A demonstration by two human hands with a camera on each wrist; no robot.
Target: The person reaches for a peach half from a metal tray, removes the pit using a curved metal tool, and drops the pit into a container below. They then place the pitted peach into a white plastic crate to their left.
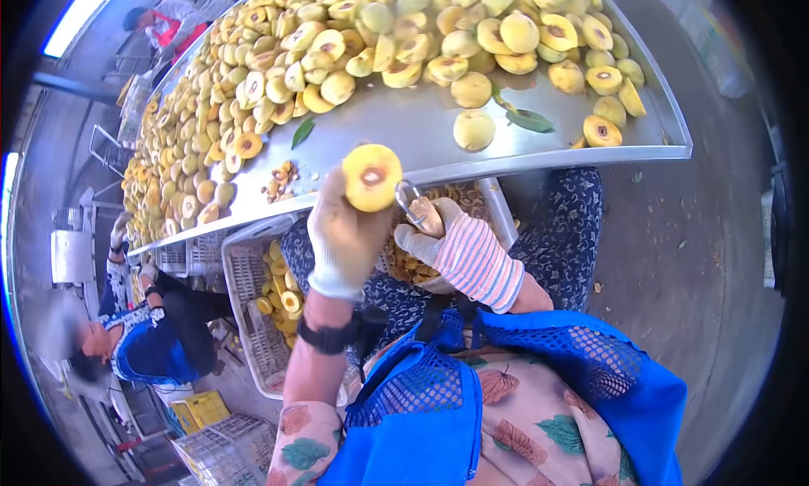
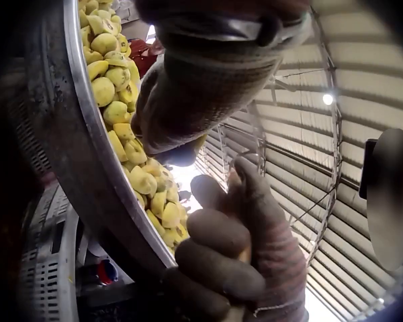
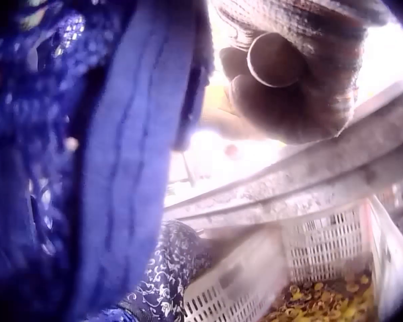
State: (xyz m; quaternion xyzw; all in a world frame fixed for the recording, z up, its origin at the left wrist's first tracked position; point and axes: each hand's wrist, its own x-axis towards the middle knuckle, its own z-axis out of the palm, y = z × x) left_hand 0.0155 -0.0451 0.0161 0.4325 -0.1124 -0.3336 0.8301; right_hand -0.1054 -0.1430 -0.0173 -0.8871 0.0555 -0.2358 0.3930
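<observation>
In the head view my gloved left hand [image 1: 341,237] holds up a yellow peach half [image 1: 372,177], its cut face with the reddish-brown pit toward the camera. My right hand [image 1: 472,258], in a striped glove, grips the wooden handle of a pitting tool [image 1: 425,214]. The tool's metal loop stands close beside the peach half's right edge. In the left wrist view the left hand [image 2: 195,94] is above and the right hand [image 2: 235,248] below, its fingers curled round the handle. The right wrist view shows the right hand [image 3: 295,80] from underneath, the tool mostly hidden.
A metal table [image 1: 404,140] heaped with peach halves [image 1: 413,48] lies ahead, its raised edge close to my hands. A crate [image 1: 240,292] with yellow peach pieces stands at lower left. Another crate [image 3: 329,245] with scraps sits below. Another person [image 1: 160,334] works at left.
</observation>
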